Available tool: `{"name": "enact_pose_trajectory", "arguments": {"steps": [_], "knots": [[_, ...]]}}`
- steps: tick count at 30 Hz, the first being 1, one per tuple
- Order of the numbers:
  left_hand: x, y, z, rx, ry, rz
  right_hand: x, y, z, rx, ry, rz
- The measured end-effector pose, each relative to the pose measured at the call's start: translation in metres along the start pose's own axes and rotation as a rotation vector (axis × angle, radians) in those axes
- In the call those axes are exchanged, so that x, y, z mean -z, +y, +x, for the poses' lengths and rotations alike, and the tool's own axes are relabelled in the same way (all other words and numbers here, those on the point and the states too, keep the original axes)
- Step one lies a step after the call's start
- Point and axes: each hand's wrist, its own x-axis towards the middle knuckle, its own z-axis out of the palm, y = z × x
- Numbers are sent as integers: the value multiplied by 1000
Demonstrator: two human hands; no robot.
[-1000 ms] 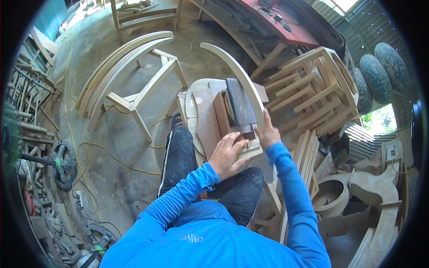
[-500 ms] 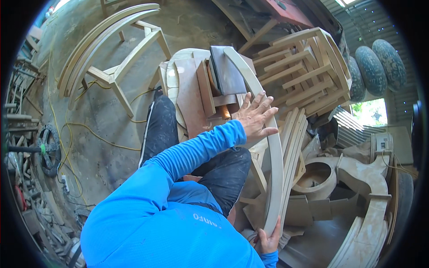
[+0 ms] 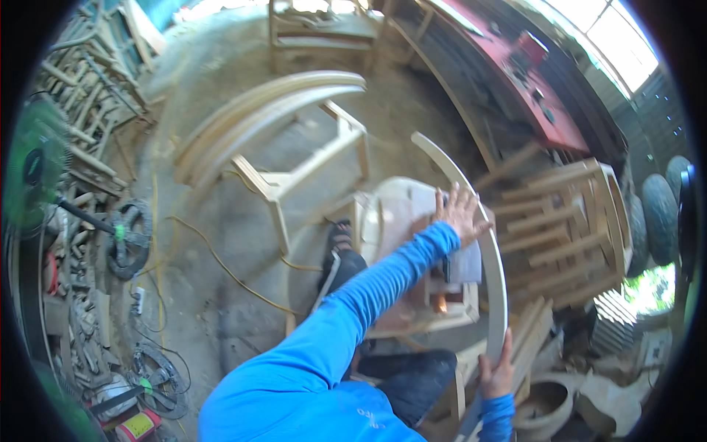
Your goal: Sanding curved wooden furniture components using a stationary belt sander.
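Observation:
A long, curved strip of pale wood (image 3: 495, 272) arcs in front of me, its far end reaching well past the wooden stand (image 3: 412, 193). My left hand (image 3: 462, 215) lies across the strip with fingers stretched and spread. Near the strip's close end, my right hand (image 3: 497, 376) wraps around it, thumb on the left side. Against the strip's left side, partly hidden under my left hand, is a grey flat-faced block (image 3: 464, 267) fixed to the stand. A small orange-brown piece (image 3: 440, 303) shows below the block.
At the far left, curved wooden rails (image 3: 250, 121) lie on a wooden frame (image 3: 313, 166). Stacked slatted frames (image 3: 567, 228) stand on the right, near more wood strips (image 3: 534, 328). A yellow cord (image 3: 221, 261) crosses the floor. A green fan (image 3: 37, 166) and scrap wood line the left edge.
The strip has slid forward, so its far end now extends well beyond the grey block. My right hand has travelled forward with it. The whole view has shifted and is somewhat blurred.

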Motion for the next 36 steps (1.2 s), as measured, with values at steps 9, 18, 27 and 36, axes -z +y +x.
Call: {"name": "enact_pose_trajectory", "arguments": {"steps": [9, 18, 27, 36], "knots": [[4, -13, -147, -54, 216, -120, -41, -93, 234, 282, 54, -424], [42, 52, -162, -204, 102, -53, -37, 5, -14, 265, 89, -45], [4, 131, -179, -535, -59, -109, 4, 71, -274, 70, 255, -186], [-19, 57, -91, -659, 451, -227, 7, 72, -170, 274, 144, -160]]}}
